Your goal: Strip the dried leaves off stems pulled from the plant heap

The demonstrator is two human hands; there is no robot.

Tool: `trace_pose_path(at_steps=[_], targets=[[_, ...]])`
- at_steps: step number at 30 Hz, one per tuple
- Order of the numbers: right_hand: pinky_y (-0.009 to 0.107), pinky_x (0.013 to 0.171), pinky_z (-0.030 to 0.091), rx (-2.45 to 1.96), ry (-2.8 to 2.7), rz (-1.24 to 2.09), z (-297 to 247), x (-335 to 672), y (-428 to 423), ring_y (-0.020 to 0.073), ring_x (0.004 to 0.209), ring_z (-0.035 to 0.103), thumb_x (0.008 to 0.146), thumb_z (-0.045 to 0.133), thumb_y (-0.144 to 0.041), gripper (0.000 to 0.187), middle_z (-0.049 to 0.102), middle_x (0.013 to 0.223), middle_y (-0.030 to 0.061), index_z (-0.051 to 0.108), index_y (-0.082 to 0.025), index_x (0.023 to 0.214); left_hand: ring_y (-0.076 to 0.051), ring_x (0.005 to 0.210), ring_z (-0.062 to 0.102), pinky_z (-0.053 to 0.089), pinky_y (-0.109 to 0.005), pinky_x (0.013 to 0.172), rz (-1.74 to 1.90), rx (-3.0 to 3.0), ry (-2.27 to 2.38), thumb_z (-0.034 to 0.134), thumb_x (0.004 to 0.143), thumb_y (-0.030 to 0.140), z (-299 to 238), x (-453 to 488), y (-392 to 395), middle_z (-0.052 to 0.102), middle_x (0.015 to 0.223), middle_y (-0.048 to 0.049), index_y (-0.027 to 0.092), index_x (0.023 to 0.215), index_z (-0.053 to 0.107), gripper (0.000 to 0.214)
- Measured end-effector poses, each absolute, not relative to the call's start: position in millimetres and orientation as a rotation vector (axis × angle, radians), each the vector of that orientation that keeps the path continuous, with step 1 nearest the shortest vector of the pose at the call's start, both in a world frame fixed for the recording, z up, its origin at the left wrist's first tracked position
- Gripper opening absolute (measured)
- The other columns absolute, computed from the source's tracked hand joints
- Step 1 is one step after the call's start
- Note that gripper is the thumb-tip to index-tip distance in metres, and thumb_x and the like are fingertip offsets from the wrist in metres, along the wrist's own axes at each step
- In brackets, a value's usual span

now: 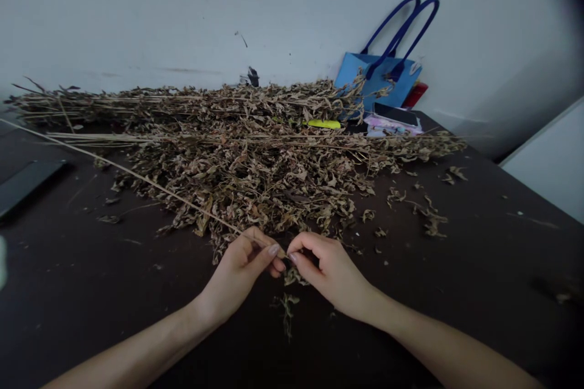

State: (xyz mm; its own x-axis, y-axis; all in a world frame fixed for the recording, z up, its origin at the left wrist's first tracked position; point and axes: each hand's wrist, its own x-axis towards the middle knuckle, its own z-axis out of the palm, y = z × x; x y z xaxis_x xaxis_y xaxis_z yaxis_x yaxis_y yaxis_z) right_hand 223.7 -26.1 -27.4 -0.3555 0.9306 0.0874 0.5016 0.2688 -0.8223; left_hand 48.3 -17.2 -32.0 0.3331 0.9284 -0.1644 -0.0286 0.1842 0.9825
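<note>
My left hand (246, 264) is closed in a pinch on the near end of a long thin dry stem (137, 175) that runs up and left across the dark table (73, 279). My right hand (323, 267) is pinched too, fingertip to fingertip with the left, gripping the small dried leaves at the stem's tip. A few stripped leaf bits (288, 307) lie on the table just below both hands. Directly behind the hands spreads a big heap of dried leaves and stalks (255, 158).
A blue paper bag with dark blue handles (381, 76) leans on the white wall at the back right, beside a phone on papers (395, 115). A yellow-green object (323, 124) sits in the heap. A flat dark item (27, 182) lies at the left edge.
</note>
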Motion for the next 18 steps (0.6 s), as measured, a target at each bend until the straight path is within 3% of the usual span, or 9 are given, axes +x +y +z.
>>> trace_pose_path(at_steps=[8,12,15,18], targets=[[0.024,0.062,0.045,-1.275,-1.691,1.238,-31.9,234.5,-12.0,0.0117,0.068,0.055,0.09,0.044,-0.028,0.015,0.06,0.076,-0.0006,0.056,-0.02,0.092,-0.011,0.059,0.057,0.045,-0.023,0.059,0.842,1.144,0.934,0.055,0.085,0.02,-28.4,50.8,-22.4,0.061,0.067,-0.001,0.014,0.079,0.052,0.01],[0.029,0.077,0.046,-1.309,-1.808,0.993,-26.1,240.4,-9.3,0.0143,0.087,0.058,0.088,0.048,-0.027,0.022,0.062,0.096,0.0021,0.056,-0.024,0.109,-0.011,0.061,0.056,0.045,-0.023,0.059,0.842,1.102,0.924,0.053,0.087,0.02,-29.1,48.5,-18.7,0.061,0.068,-0.0014,0.013,0.082,0.053,0.009],[0.031,0.087,0.043,-1.267,-1.884,0.814,-21.7,244.0,-6.7,0.0157,0.098,0.055,0.088,0.048,-0.024,0.02,0.059,0.106,0.0038,0.061,-0.024,0.103,-0.011,0.063,0.056,0.045,-0.024,0.062,0.85,1.069,0.916,0.054,0.087,0.022,-30.9,45.9,-16.1,0.061,0.07,-0.0017,0.013,0.083,0.055,0.01],[0.03,0.085,0.044,-1.234,-1.936,0.875,-16.6,247.8,-3.3,0.0153,0.095,0.056,0.09,0.045,-0.025,0.02,0.061,0.099,0.0035,0.063,-0.023,0.096,-0.011,0.065,0.056,0.045,-0.025,0.063,0.858,1.052,0.919,0.055,0.086,0.023,-32.0,43.7,-13.7,0.061,0.072,-0.0024,0.013,0.084,0.056,0.011]])
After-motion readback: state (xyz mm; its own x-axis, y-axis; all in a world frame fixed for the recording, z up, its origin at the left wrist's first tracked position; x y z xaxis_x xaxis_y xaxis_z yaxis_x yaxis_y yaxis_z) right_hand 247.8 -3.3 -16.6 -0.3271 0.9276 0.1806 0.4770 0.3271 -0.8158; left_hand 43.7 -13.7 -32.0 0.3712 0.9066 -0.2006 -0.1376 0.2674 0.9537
